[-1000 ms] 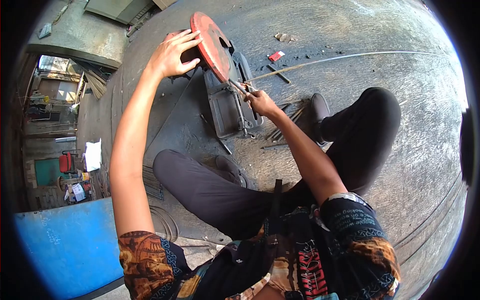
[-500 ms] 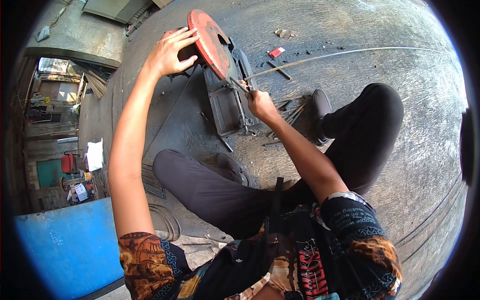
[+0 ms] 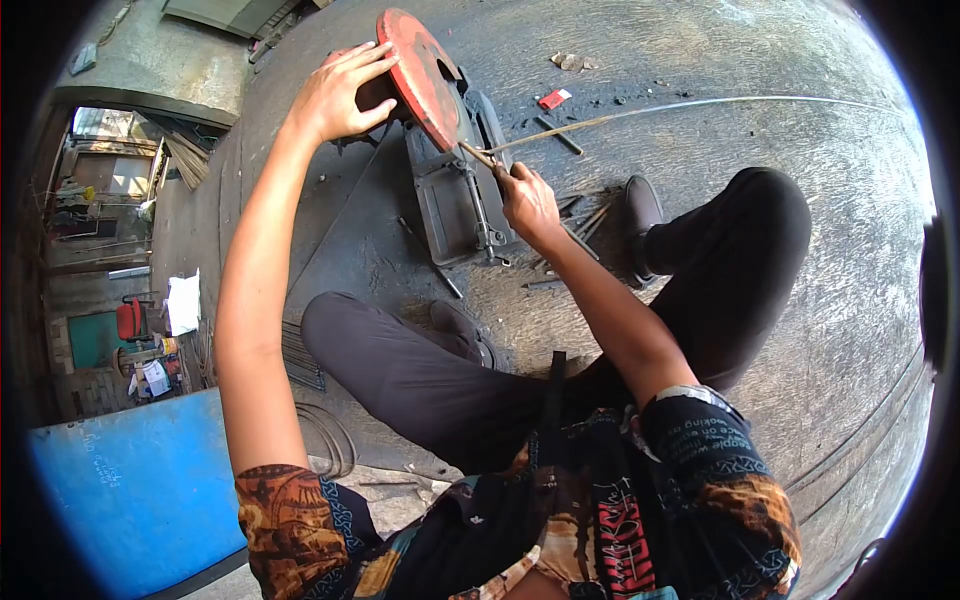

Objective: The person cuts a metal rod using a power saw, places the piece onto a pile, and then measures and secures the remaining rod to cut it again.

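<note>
The left hand (image 3: 338,92) lies spread on the red disc-guarded chop saw (image 3: 422,72); the right hand (image 3: 527,200), clamped on the thin metal rod (image 3: 640,110), could slip bladeward.

Left hand (image 3: 335,95) outstretched, fingers spread — right hand (image 3: 527,200) fisted, grip closed.

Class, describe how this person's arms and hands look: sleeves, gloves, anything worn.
The left hand and right hand are bare: no gloves, watch or rings visible. Short sleeves leave the arms uncovered. The left sleeve is patterned orange-brown and black; the right sleeve black with pale lettering and orange patches.
</note>
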Demonstrator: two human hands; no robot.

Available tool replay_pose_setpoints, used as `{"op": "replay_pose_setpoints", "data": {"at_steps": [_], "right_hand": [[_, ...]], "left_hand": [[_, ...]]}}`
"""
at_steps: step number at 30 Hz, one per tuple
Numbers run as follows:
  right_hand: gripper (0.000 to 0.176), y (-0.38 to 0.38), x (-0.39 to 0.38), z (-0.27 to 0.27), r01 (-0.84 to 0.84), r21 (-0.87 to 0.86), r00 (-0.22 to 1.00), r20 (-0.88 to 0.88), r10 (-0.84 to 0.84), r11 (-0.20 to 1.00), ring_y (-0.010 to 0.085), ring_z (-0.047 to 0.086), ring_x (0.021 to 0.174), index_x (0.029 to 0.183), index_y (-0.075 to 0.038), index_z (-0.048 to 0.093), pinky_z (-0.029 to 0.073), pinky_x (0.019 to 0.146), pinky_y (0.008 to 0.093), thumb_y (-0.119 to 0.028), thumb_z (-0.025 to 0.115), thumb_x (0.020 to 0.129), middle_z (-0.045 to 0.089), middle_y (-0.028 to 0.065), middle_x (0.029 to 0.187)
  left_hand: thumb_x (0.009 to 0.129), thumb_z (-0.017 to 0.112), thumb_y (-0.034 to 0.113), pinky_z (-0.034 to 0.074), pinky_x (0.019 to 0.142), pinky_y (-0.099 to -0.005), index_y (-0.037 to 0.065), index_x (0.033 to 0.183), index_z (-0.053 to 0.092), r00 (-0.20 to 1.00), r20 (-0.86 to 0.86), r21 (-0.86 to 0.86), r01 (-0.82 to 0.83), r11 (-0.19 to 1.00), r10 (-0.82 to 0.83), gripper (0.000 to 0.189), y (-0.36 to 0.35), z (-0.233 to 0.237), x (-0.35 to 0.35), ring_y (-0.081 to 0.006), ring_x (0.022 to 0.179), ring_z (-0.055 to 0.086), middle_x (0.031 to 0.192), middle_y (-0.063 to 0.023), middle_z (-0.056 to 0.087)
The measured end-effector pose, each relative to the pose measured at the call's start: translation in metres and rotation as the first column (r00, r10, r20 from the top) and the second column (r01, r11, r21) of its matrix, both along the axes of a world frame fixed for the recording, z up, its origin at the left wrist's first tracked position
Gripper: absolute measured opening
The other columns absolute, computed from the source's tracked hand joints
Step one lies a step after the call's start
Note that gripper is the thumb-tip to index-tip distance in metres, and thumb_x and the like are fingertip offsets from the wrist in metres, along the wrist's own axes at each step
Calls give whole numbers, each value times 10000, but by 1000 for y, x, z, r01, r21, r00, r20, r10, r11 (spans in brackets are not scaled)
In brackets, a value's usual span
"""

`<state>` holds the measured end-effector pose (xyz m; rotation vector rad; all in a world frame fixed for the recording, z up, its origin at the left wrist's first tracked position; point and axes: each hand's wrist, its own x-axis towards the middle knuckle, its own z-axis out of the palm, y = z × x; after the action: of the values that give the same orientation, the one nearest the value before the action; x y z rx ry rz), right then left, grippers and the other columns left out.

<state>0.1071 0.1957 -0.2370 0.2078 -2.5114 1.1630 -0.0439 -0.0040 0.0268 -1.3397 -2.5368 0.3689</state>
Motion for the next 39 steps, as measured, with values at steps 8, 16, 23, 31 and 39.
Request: {"op": "replay_pose_setpoints", "data": {"at_steps": [8,16,23,31,39], "right_hand": [[315,0,-1,-1,-35,-44,999,18,35,998,372,605,720,1164,-24,628,500,672,441,-37,525,866,591,150,825],[291,-2,-21,-13,90,-740,706,520,481,667,111,544,538,1036,-4,697,468,486,305,-244,550,960,579,33,671],[324,11,-28,-23,156,-910,509,408,758,385,155,491,489,1026,-20,645,414,451,319,-271,440,1010,536,33,647],[371,35,-64,2,-74,66,814,581,21,995,394,615,1083,1115,-191,694,384,991,579,-431,476,935,669,184,1116],[302,54,-124,10,-219,381,966,213,145,898,266,550,1139,1082,-197,701,296,987,593,-393,541,918,690,26,1101]], "left_hand": [[773,679,398,359,1107,-412,124,1306,590,1000,-12,13,-2,1000,2,605,-1,-1,-2,-302,1296,484,1384,-129,532],[791,675,405,384,1092,-399,139,1289,606,999,-29,61,-21,998,23,569,-1,-2,-2,-291,1283,497,1372,-107,546],[803,664,401,427,1053,-391,142,1248,636,998,-11,130,-63,989,65,515,-3,-6,-4,-271,1239,537,1327,-89,585],[786,673,400,467,1007,-389,137,1229,647,993,-12,211,-115,971,120,516,-4,-9,-3,-282,1177,580,1273,-82,622],[784,675,394,479,986,-395,115,1212,649,992,14,293,-121,948,122,511,-3,-8,-5,-306,1137,601,1238,-108,637]]}}
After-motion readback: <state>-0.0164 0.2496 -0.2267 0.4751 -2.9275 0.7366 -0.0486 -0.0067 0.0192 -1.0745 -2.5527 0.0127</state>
